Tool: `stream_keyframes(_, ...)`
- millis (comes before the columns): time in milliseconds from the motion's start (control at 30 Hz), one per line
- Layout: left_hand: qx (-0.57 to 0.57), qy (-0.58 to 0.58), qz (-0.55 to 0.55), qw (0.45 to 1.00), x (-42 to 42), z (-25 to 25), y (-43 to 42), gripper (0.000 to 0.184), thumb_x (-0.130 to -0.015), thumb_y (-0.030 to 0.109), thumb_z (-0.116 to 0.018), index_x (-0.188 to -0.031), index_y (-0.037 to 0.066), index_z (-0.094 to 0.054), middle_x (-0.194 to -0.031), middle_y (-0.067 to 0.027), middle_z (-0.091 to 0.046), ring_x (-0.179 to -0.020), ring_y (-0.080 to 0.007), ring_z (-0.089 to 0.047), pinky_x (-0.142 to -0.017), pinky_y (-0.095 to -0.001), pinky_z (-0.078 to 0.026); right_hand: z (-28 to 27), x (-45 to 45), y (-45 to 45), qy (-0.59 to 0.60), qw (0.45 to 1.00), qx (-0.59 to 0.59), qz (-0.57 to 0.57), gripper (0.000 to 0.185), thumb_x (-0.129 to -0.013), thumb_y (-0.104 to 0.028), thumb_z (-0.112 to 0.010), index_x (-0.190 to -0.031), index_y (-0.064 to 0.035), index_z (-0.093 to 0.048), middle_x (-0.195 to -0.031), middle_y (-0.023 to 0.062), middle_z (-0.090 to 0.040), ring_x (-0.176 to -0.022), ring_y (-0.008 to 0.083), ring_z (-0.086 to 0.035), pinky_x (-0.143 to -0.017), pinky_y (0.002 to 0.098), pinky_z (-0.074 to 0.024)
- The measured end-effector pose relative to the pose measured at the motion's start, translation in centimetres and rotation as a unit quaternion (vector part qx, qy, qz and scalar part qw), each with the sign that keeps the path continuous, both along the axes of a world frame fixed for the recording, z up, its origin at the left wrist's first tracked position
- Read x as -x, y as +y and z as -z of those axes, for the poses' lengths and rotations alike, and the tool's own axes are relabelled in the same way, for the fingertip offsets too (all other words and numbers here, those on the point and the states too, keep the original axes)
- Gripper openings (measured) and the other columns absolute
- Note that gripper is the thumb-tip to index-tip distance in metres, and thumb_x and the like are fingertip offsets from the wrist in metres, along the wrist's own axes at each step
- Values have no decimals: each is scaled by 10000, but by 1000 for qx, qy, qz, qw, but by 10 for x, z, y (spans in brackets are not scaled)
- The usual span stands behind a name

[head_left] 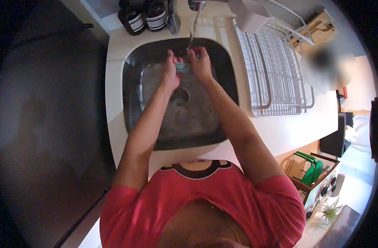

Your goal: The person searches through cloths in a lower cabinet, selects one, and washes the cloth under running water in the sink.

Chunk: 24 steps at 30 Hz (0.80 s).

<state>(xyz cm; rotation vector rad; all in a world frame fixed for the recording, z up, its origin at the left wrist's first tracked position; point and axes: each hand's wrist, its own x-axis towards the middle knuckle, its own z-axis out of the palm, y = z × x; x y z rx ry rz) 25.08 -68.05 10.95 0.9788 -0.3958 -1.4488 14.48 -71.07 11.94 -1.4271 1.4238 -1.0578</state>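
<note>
Both hands are over the sink [133, 120], close to the running tap [196, 4]. My left hand [170, 74] has its thumb up and its fingers curled round a small pale green, striped thing [180, 65], whose kind I cannot make out. Just to the right, my right hand [201, 65] is beside the falling stream of water [192, 34]. Its fingers are bent and pinched together, and what lies between them, if anything, is too small to tell. Below the hands, the round drain [182, 96] shows in the wet sink bottom.
Two dark bottles with white labels [135, 24] stand behind the sink at the left. To the right are a white wire dish rack [269, 74], a pale cup [250, 15] and wooden boards [319, 29]. Green folded chairs [312, 169] show farther off, lower right.
</note>
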Motion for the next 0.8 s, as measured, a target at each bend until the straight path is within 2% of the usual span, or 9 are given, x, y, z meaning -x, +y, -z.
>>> stream_keyframes(67,-104,-159,72,979,-16,27,1,404,-856,455,-470,-890,58,-537,-661,-24,-488,-615,-167,-474,-610,-366,-454,-35,5,14,132,985,100,-43,311,-795,-247,-584,-1024,-47,-521,-897,167,-604,-772,304,-583,-798,368,-422)
stream_keyframes(200,-129,115,297,939,-26,-3,7,512,-826,543,-448,-1048,89,-531,-942,-44,-571,-846,-217,-550,-760,-359,-471,-14,9,18,300,851,353,-249,293,-696,-176,-613,-954,-69,-525,-874,120,-590,-836,310,-557,-771,389,-428)
stream_keyframes(267,-72,106,256,958,-17,-12,13,497,-830,519,-457,-1062,87,-537,-951,-67,-582,-845,-208,-565,-768,-356,-470,-14,1,33,276,794,462,-283,221,-662,-155,-624,-842,-83,-519,-826,96,-566,-843,296,-530,-721,401,-425)
stream_keyframes(367,123,-7,212,969,-10,-7,14,318,-830,351,-513,-965,72,-585,-919,-102,-596,-801,-180,-587,-759,-330,-472,-29,5,52,281,796,461,-273,277,-619,-111,-601,-879,-76,-512,-851,108,-549,-872,302,-511,-750,382,-412)
stream_keyframes(433,85,47,151,984,-6,-8,11,222,-796,226,-546,-942,61,-566,-887,-84,-592,-780,-177,-579,-735,-313,-465,-26,6,54,249,835,458,-178,241,-711,-98,-581,-936,-72,-500,-841,81,-539,-838,255,-520,-730,326,-414)
stream_keyframes(500,46,99,86,990,1,-10,10,168,-762,101,-579,-919,49,-547,-856,-67,-588,-759,-175,-571,-712,-297,-458,-26,0,53,2,962,269,-46,190,-797,-171,-548,-945,-63,-497,-825,66,-534,-777,213,-512,-697,317,-421)
stream_keyframes(567,16,69,-43,997,15,-12,12,149,-730,41,-602,-868,50,-547,-845,-48,-591,-759,-164,-566,-704,-299,-451,-25,0,50,-205,974,79,53,232,-893,-282,-477,-970,-64,-493,-793,32,-510,-722,140,-485,-650,282,-421)
stream_keyframes(700,208,-174,-116,956,42,-46,40,123,-719,-16,-613,-724,69,-525,-824,-39,-584,-787,-166,-562,-722,-307,-449,-17,4,39,-513,845,-147,40,240,-893,-269,-469,-1043,-82,-479,-730,14,-479,-668,121,-480,-613,279,-429)
stream_keyframes(800,383,-452,-77,802,42,-56,62,140,-680,-40,-604,-697,76,-528,-816,-54,-574,-817,-205,-550,-780,-335,-428,-12,19,31,-568,760,-251,-191,242,-896,-264,-461,-1055,-83,-475,-712,10,-478,-632,121,-480,-591,262,-428)
